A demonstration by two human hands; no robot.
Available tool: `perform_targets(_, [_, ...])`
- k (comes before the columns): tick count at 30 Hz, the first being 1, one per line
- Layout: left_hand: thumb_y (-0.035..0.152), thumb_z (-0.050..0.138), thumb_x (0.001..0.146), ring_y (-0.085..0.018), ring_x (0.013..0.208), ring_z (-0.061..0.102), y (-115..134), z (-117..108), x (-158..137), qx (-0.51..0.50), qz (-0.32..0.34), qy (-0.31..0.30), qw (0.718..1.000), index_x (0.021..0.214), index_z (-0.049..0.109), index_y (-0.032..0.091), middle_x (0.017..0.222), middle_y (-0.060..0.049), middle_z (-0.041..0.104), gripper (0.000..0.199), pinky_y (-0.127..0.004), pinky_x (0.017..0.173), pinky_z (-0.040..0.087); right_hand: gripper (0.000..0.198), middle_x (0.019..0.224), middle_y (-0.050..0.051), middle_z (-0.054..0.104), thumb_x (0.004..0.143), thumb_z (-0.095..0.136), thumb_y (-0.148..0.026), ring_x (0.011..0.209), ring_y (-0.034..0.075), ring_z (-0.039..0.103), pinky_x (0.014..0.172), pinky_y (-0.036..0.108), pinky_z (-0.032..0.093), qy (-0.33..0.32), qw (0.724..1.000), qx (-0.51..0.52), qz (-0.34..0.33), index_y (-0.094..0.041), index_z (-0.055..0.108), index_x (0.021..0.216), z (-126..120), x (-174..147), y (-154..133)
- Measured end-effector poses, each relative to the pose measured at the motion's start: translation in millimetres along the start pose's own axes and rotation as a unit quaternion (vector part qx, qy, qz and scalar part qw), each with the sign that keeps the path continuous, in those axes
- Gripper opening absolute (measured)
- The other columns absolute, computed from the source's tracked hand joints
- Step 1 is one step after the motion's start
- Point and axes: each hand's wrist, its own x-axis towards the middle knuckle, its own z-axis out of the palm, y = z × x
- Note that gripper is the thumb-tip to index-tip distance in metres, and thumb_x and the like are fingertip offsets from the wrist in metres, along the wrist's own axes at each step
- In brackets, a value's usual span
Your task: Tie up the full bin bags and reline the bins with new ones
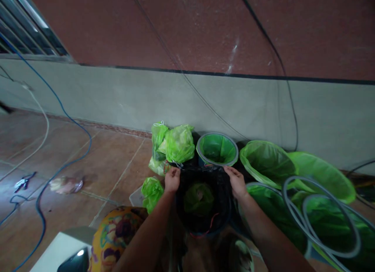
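A black plastic bag (218,182) lines a dark round bin (202,235) in front of me. My left hand (172,181) is closed on the far left part of the bag's edge, and my right hand (236,182) pinches the edge on the far right. Between them the bag's mouth is stretched wide. Deep inside lies a green plastic bag (199,198), its contents unclear. Reddish drawstring (211,224) hangs loose along the near side of the mouth.
Behind the bin stand filled green bags (179,143) and a bin with a green liner (217,149). More green-lined bins (271,207) and loose grey rings (322,217) crowd the right. A blue cable (63,166) and keys (25,182) lie on the tiled floor, left.
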Motion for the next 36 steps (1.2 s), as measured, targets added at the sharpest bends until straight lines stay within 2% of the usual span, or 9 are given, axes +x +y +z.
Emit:
perform_targets(3, [0.04,0.052,0.085,-0.015,0.083,0.062,4.4,-1.3,2.4,-0.027,-0.028,0.01,0.999,0.095,0.063,0.016,0.088,-0.004,0.068,0.028,-0.025,0.079,0.047,0.048,0.08,0.006,0.073,0.066,0.065,-0.06,0.079,0.021,0.066,0.077,0.032,0.05,0.025,0.997,-0.063,0.027,-0.015,0.072,0.083,-3.1,3.0,-11.7])
perform_targets(6, [0.038,0.065,0.077,-0.02,0.096,0.064,14.2,2.8,7.4,0.092,-0.047,-0.07,0.992,0.112,0.061,0.015,0.104,-0.009,0.069,0.041,-0.03,0.087,0.047,0.046,0.084,0.007,0.074,0.07,0.062,-0.06,0.083,0.023,0.067,0.077,0.032,0.049,-0.061,0.969,-0.24,0.007,-0.017,0.074,0.083,6.1,15.5,-23.2])
perform_targets(10, [0.018,0.062,0.076,-0.023,0.096,0.065,27.3,8.4,9.7,0.264,-0.007,-0.179,0.948,0.094,0.071,0.018,0.096,-0.008,0.072,0.021,-0.033,0.089,0.047,0.018,0.08,0.006,0.074,0.064,0.072,-0.038,0.083,0.023,0.067,0.076,0.031,0.048,-0.174,0.899,-0.399,-0.038,-0.022,0.075,0.071,25.7,28.5,-27.8])
perform_targets(18, [0.011,0.049,0.081,-0.019,0.096,0.065,26.4,-11.3,4.5,0.181,0.071,-0.029,0.98,0.086,0.072,0.018,0.096,-0.006,0.072,0.025,-0.032,0.093,0.048,0.034,0.088,0.005,0.075,0.072,0.056,-0.037,0.08,0.021,0.068,0.076,0.032,0.052,-0.09,0.972,-0.217,-0.032,-0.018,0.074,0.094,-0.4,10.9,-14.8])
perform_targets(23, [0.009,0.045,0.079,-0.022,0.104,0.061,40.9,-16.2,-26.7,0.196,0.08,0.026,0.977,0.101,0.067,0.014,0.107,-0.011,0.067,0.032,-0.036,0.095,0.047,0.046,0.113,0.01,0.069,0.071,0.053,-0.019,0.101,0.022,0.064,0.092,0.033,0.047,-0.075,0.894,-0.432,-0.093,-0.015,0.065,0.116,-7.3,1.4,-31.1])
perform_targets(26, [0.008,0.048,0.072,-0.022,0.107,0.058,55.1,-13.2,-75.7,0.199,0.159,-0.077,0.964,0.109,0.064,0.017,0.111,-0.009,0.065,0.041,-0.038,0.1,0.043,0.066,0.13,0.014,0.058,0.069,0.059,-0.015,0.118,0.026,0.054,0.099,0.034,0.041,-0.123,0.816,-0.535,-0.18,-0.014,0.051,0.135,14.4,-0.1,-46.9])
perform_targets(29, [0.017,0.057,0.066,-0.026,0.116,0.052,60.1,-11.2,-132.8,0.233,0.197,-0.263,0.915,0.126,0.055,0.021,0.125,-0.009,0.06,0.06,-0.044,0.104,0.039,0.059,0.124,0.014,0.062,0.076,0.059,-0.02,0.114,0.028,0.056,0.096,0.037,0.041,-0.16,0.766,-0.591,-0.195,-0.015,0.051,0.134,36.8,0.1,-57.1])
perform_targets(33, [0.039,0.065,0.066,-0.035,0.125,0.045,51.4,-9.1,-175.3,0.316,0.16,-0.408,0.842,0.144,0.036,0.02,0.138,-0.015,0.05,0.086,-0.056,0.109,0.025,0.027,0.101,0.011,0.071,0.086,0.049,-0.023,0.099,0.025,0.064,0.086,0.035,0.044,-0.165,0.742,-0.631,-0.155,-0.019,0.07,0.103,42.6,-0.5,-59.2])
perform_targets(36, [0.026,0.048,0.08,-0.033,0.119,0.051,44.8,-6.4,-175.1,0.395,0.114,-0.426,0.806,0.132,0.052,0.016,0.124,-0.019,0.06,0.054,-0.056,0.11,0.021,0.027,0.095,0.01,0.073,0.088,0.046,-0.026,0.093,0.023,0.066,0.079,0.032,0.045,-0.154,0.749,-0.62,-0.179,-0.022,0.072,0.093,32.1,-3.3,-62.4])
